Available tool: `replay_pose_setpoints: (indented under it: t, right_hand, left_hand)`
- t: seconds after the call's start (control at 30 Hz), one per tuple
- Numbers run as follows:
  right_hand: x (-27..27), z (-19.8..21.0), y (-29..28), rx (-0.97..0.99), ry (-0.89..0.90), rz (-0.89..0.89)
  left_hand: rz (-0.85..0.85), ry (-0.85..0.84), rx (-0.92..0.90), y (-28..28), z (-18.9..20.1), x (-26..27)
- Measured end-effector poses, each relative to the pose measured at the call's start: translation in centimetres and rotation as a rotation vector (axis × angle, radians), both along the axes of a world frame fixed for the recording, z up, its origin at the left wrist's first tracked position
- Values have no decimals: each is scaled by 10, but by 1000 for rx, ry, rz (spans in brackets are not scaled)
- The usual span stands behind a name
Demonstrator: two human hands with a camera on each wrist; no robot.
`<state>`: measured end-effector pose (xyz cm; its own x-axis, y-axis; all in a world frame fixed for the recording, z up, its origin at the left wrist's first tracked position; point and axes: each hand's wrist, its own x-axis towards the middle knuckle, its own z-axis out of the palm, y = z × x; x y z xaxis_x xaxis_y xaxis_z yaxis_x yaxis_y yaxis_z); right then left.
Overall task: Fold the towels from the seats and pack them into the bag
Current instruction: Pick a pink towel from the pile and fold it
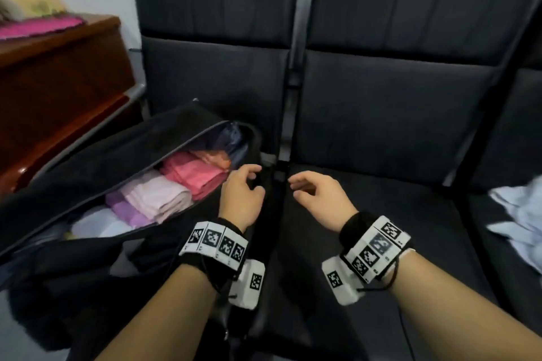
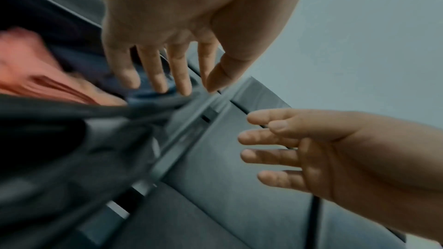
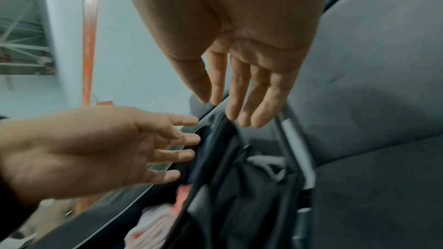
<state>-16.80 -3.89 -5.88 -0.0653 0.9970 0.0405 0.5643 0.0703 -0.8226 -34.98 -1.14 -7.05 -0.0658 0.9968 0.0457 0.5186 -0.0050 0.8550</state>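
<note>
A black bag (image 1: 88,155) lies unzipped on the left seat. Folded towels fill it: a coral one (image 1: 195,174), a pale pink one (image 1: 158,195), a purple one (image 1: 123,208) and a white one (image 1: 96,223). My left hand (image 1: 253,180) hovers at the bag's right end, fingers loosely bent, holding nothing. My right hand (image 1: 294,188) hangs just beside it over the middle seat (image 1: 381,132), also empty. In the wrist views the fingers of the left hand (image 2: 187,82) and of the right hand (image 3: 223,105) are spread and relaxed. A crumpled pale towel (image 1: 516,220) lies on the far right seat.
A brown wooden cabinet (image 1: 58,73) stands left of the seats with a pink cloth (image 1: 38,26) and other fabric on top. A metal frame bar (image 1: 283,126) runs between the left and middle seats. Dark seat backs (image 1: 410,3) rise behind.
</note>
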Motion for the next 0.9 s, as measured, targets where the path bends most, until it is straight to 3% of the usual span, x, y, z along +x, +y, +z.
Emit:
replay_pose_setpoints:
  t: [0.27, 0.47, 0.67, 0.9]
  right_hand:
    - [254, -17, -127, -17, 76, -490]
    - [383, -62, -205, -111, 53, -732]
    - [458, -109, -238, -269, -153, -818]
    - [509, -130, -236, -418, -247, -933]
  left_hand:
    - [-429, 137, 7, -55, -7, 233]
    - [-619, 162, -34, -91, -36, 379]
    - [-706, 168, -67, -113, -62, 457]
    - [-758, 182, -86, -123, -78, 485]
